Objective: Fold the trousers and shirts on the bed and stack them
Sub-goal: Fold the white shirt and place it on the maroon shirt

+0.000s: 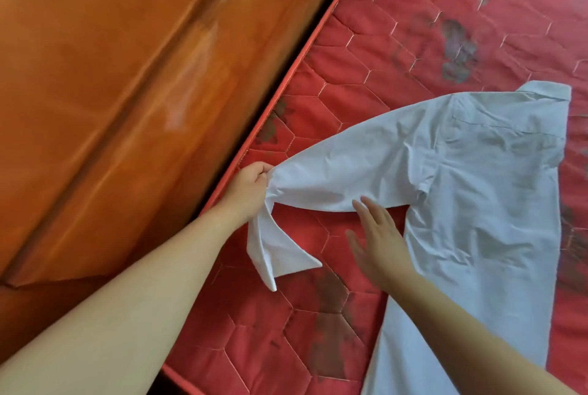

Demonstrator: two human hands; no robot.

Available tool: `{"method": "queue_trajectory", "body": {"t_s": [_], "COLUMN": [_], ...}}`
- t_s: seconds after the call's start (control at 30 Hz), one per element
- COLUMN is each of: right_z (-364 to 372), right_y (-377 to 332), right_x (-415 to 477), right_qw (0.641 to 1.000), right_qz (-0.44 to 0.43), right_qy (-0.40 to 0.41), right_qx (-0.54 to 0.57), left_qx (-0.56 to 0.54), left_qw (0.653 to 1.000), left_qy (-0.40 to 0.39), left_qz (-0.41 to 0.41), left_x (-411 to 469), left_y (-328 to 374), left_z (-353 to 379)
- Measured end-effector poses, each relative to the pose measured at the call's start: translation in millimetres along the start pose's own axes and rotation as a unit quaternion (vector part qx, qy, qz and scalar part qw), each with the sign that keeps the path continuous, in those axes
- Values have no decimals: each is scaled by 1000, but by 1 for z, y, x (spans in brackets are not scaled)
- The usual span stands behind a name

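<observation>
White shirt (471,191) flat on bed (366,82) | left hand (248,191) grips sleeve (334,178) taut to fold | right hand (378,242) spread wide, hovering to smooth it

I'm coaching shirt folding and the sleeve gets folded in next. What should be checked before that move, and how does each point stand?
1. Grip: the left hand grips the sleeve near its end: ok.
2. Tension: the sleeve runs straight out from the shoulder: ok, lightly creased.
3. The cuff tidy: not ok, it droops loose below the left hand.
4. Fold line pinned: not ok; the right hand is open, fingertips at the sleeve's lower edge, short of the armpit.
5. The shirt body flat on the mattress: ok, some wrinkles.
6. Far side of the shirt body already folded in: cannot tell.
</observation>
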State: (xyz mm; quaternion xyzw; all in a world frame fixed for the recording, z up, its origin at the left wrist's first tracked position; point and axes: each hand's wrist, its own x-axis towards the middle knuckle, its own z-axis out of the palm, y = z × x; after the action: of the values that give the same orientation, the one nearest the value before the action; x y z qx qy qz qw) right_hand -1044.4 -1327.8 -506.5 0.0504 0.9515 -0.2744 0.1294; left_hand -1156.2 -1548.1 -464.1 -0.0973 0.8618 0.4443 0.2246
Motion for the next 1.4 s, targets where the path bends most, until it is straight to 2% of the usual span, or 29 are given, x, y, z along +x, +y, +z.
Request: {"method": "queue_trajectory", "body": {"t_s": [0.17, 0.27, 0.37, 0.43, 0.57, 0.8, 0.9, 1.03, 1.17, 1.27, 1.33, 1.4], "right_z": [21, 35, 44, 47, 43, -3, -35, -78, -109, -114, -109, -101], "right_y": [4, 8, 6, 4, 6, 39, 60, 96, 136, 155, 163, 164], "right_x": [38, 38, 26, 14, -12, -64, -88, -128, -168, -192, -201, -200], "right_qw": [997, 995, 995, 992, 983, 981, 974, 965, 963, 965, 967, 968], "right_qz": [19, 26, 44, 75, 143, 151, 174, 202, 211, 227, 224, 216], "right_qy": [-24, -11, 27, 59, 102, 117, 144, 169, 168, 125, 85, 56], "right_qx": [-76, -99, -88, -79, -58, -40, -35, -16, -4, 46, 85, 114], "left_qx": [32, 82, 208, 240, 193, 118, 115, 133, 190, 208, 203, 191], "left_qw": [996, 993, 971, 963, 978, 981, 981, 974, 940, 913, 914, 932], "left_qy": [66, 52, 46, 37, 32, 66, 19, -65, -211, -299, -308, -270], "left_qz": [47, 69, 110, 113, 77, 139, 153, 174, 188, 182, 169, 149], "left_x": [33, 43, 34, 26, 14, -22, -49, -100, -171, -209, -221, -218], "left_y": [-17, -25, -34, -41, -41, 29, 61, 85, 77, 66, 62, 57], "left_z": [-10, -5, -6, -11, -27, -12, 27, 115, 218, 265, 277, 275]}}
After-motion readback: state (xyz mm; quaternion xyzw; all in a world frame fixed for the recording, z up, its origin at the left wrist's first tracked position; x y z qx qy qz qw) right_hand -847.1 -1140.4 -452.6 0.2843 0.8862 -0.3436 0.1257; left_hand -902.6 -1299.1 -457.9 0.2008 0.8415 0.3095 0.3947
